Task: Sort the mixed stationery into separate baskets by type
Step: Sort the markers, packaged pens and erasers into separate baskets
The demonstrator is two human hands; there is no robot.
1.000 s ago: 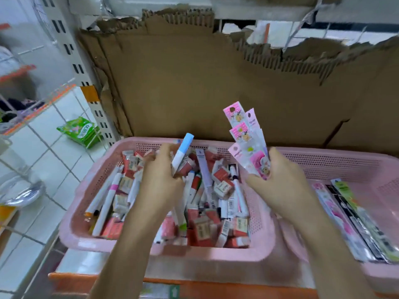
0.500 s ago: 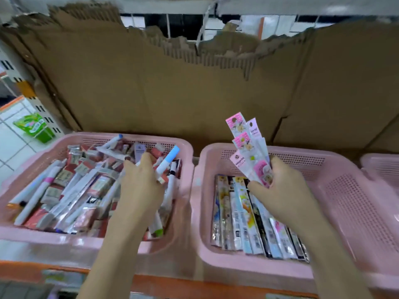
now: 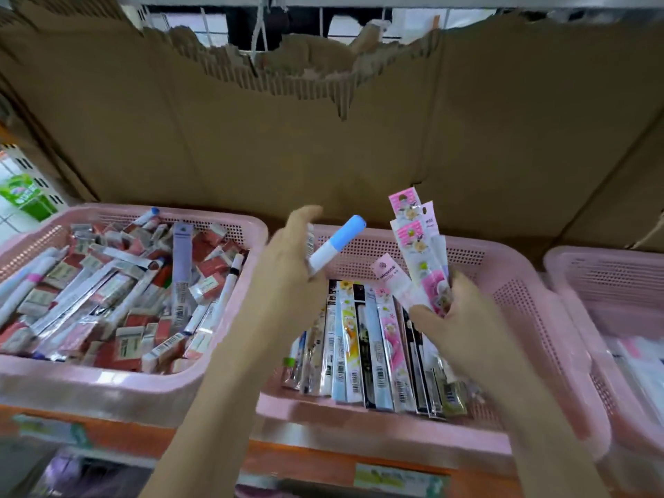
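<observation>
My left hand (image 3: 287, 260) holds a white marker with a blue cap (image 3: 336, 241) above the left edge of the middle pink basket (image 3: 510, 282). My right hand (image 3: 456, 314) grips a fan of pink packaged pens (image 3: 418, 253) over the same basket. Flat pen packs (image 3: 363, 346) lie side by side on that basket's floor. The left pink basket (image 3: 46, 382) is heaped with mixed markers, pens and red eraser boxes (image 3: 136, 303).
A third pink basket (image 3: 603, 278) stands at the right edge with pale packs inside. Torn brown cardboard (image 3: 323, 145) rises behind all baskets. The baskets sit on an orange-edged shelf (image 3: 323, 458). A green package (image 3: 25, 199) lies on the tiled floor, far left.
My left hand has carried the blue-capped marker from over the left basket to the middle basket. My view has swung right, bringing the third basket into sight. The right hand still holds its packs.
</observation>
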